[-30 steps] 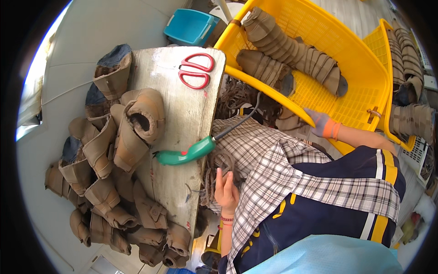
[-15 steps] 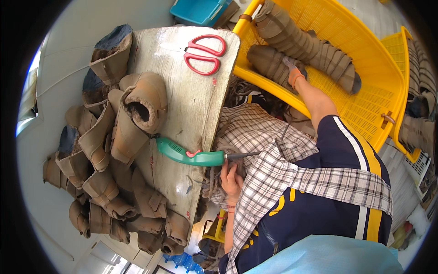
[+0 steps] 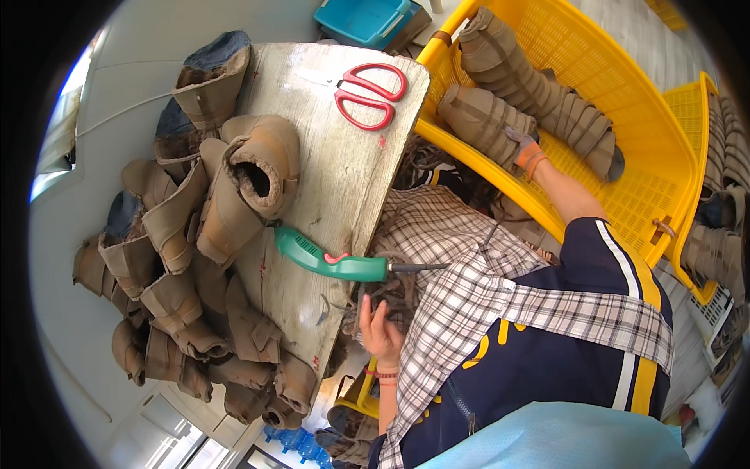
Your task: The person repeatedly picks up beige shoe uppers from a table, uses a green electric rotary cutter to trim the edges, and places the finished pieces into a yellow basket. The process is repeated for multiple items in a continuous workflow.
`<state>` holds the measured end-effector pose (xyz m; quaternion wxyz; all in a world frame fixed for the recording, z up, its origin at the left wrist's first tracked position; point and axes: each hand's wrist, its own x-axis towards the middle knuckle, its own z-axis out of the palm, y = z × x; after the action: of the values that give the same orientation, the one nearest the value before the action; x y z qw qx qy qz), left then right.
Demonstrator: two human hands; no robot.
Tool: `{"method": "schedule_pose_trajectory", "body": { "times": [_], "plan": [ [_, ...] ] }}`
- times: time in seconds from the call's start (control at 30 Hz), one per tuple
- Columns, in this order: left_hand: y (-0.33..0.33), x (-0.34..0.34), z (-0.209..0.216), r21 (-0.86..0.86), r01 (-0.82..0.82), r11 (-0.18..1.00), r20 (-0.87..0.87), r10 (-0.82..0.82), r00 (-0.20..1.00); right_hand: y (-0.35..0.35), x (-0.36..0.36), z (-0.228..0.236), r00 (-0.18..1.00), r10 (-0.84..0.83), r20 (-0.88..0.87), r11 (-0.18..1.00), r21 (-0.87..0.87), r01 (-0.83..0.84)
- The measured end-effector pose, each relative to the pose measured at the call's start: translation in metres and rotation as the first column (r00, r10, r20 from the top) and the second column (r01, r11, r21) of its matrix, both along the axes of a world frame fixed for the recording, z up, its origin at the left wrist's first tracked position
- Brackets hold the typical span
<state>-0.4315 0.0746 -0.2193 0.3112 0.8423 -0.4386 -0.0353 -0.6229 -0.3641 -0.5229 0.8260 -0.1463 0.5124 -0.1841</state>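
My right hand [image 3: 526,150], in a thin glove with an orange cuff, reaches into the yellow basket [image 3: 658,125]. Its fingers bend against the near side of a short stack of brown boot uppers [image 3: 480,117]; part of the grip is hidden. Bare and with fingers apart, my left hand [image 3: 380,334] hovers by the table edge near grey-brown strips [image 3: 400,295]. Above it, a green hand tool [image 3: 332,264] with a red trigger and dark rod lies across the edge, its tip toward my checked apron [image 3: 461,305]. A brown fleece-lined boot upper [image 3: 262,168] stands beside the tool.
Red-handled scissors [image 3: 367,98] lie on the worn wooden table [image 3: 312,187]. Several more boot uppers [image 3: 176,309] crowd its left side. A longer stack of uppers [image 3: 539,90] fills part of the basket. Beyond the table is a blue bin [image 3: 363,23].
The whole view has shifted slightly. My left hand has drawn back from beside the tool, with fingers more spread. My right hand stays at the short stack, which has shifted slightly.
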Motion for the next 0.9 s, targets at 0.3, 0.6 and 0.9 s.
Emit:
{"method": "schedule_pose_trajectory", "body": {
  "times": [0.3, 0.6, 0.9],
  "plan": [
    [-0.058, -0.017, 0.085, -0.254, -0.238, 0.938, 0.131, 0.277, 0.952, 0.02, -0.057, 0.132, 0.932, 0.159, 0.327, 0.869, -0.494, 0.025],
    [-0.142, 0.007, 0.097, -0.394, 0.076, 0.916, -0.088, -0.12, 0.989, 0.043, 0.028, 0.295, 0.792, 0.605, 0.078, 0.177, -0.984, -0.038],
    [-0.061, 0.069, 0.063, -0.708, -0.422, 0.566, -0.531, -0.033, 0.847, 0.014, 0.204, 0.361, 0.583, 0.785, -0.211, -0.041, -0.956, -0.29]
  ]
}}
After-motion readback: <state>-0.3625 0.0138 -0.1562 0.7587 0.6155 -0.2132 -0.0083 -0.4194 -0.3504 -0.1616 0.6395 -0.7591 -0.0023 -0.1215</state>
